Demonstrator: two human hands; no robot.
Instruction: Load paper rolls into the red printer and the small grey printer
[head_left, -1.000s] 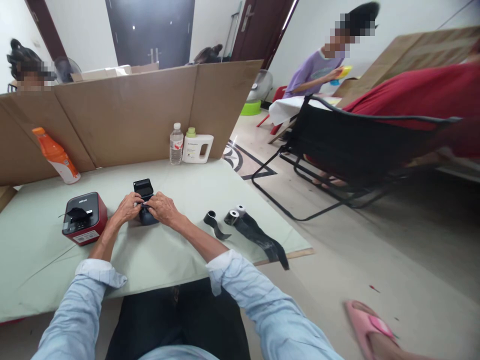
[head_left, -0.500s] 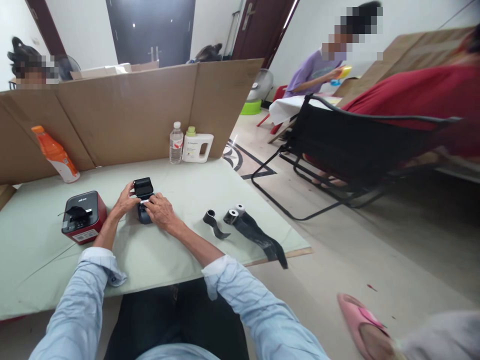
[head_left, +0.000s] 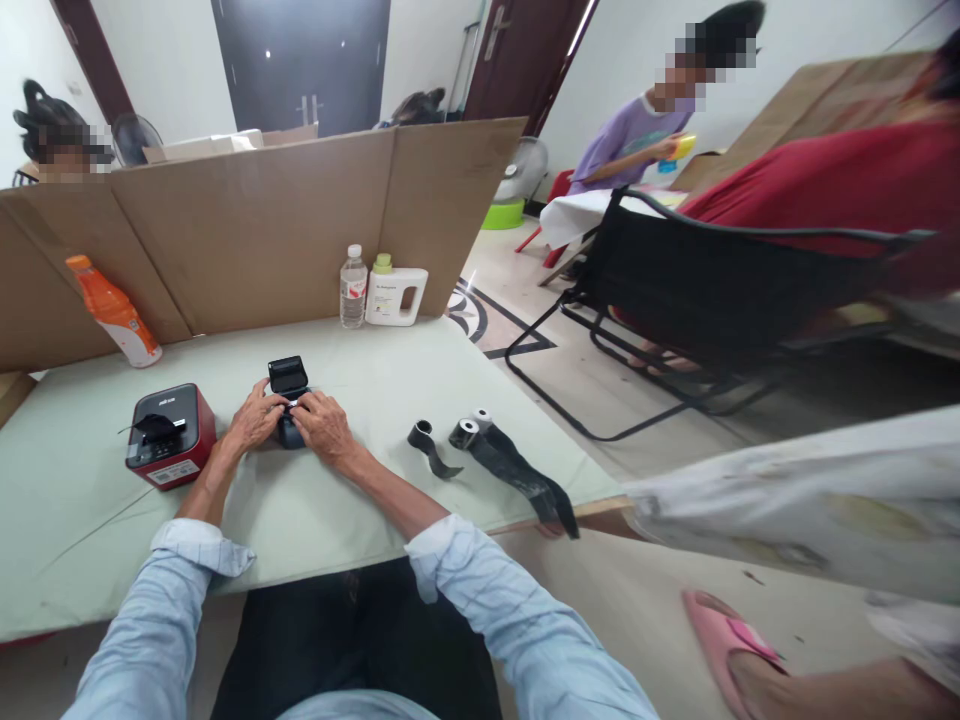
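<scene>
A small black label printer (head_left: 288,380) with its lid raised stands on the pale green table (head_left: 360,370). My left hand (head_left: 253,420) grips its left side with curled fingers. My right hand (head_left: 322,425) holds its right side, fingers bent over the opening. A red and black printer (head_left: 169,434) stands to the left of my hands. Three black ribbon rolls lie to the right: a small one (head_left: 421,435) and a pair (head_left: 471,430) whose loose black strip (head_left: 525,480) hangs over the table's edge.
A cardboard screen (head_left: 255,230) walls the table's back. An orange bottle (head_left: 112,312), a water bottle (head_left: 352,288) and a white jug (head_left: 396,294) stand by it. Right: a black chair (head_left: 697,290), a person in red, a passer-by's leg (head_left: 795,510) and pink slipper (head_left: 731,650).
My left hand has come down from the printer's lid to its side. A passer-by's pale trouser leg has swung in from the right, close to the table's corner.
</scene>
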